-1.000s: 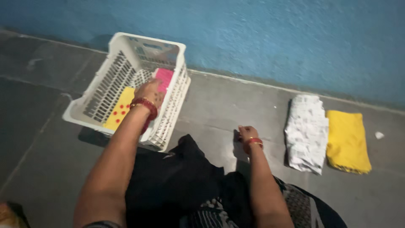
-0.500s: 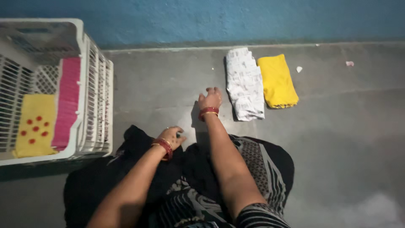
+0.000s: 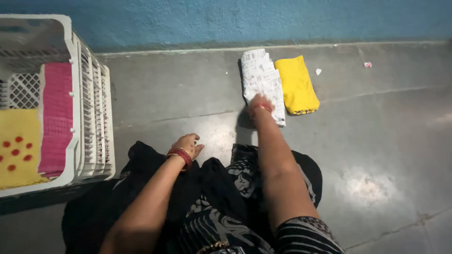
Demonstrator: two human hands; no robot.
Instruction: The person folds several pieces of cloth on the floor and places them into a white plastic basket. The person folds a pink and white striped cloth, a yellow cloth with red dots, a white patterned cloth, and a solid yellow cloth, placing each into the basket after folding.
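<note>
Now the right hand (image 3: pixel 260 102) is stretched out to the far side and lies on the near end of a folded white printed cloth (image 3: pixel 260 73). That cloth lies on the grey floor (image 3: pixel 376 141) close to the blue wall (image 3: pixel 235 19), touching a folded yellow cloth (image 3: pixel 296 83) on its right. The right hand is blurred, so I cannot tell whether its fingers pinch the fabric or only press on it. The left hand (image 3: pixel 188 143) rests low and near, at the far edge of the dark patterned garment (image 3: pixel 141 197) over the person's lap, fingers loosely spread and holding nothing.

At the left stands a white slatted basket (image 3: pixel 92 117), well apart from the two folded cloths. Inside it a pink cloth (image 3: pixel 55 122) lies beside a yellow cloth with red dots (image 3: pixel 16 146).

By my judgement the step in hand is getting hold of the white cloth. Lifting it without unfolding it would call for a grip that closes over all layers at the near edge.
</note>
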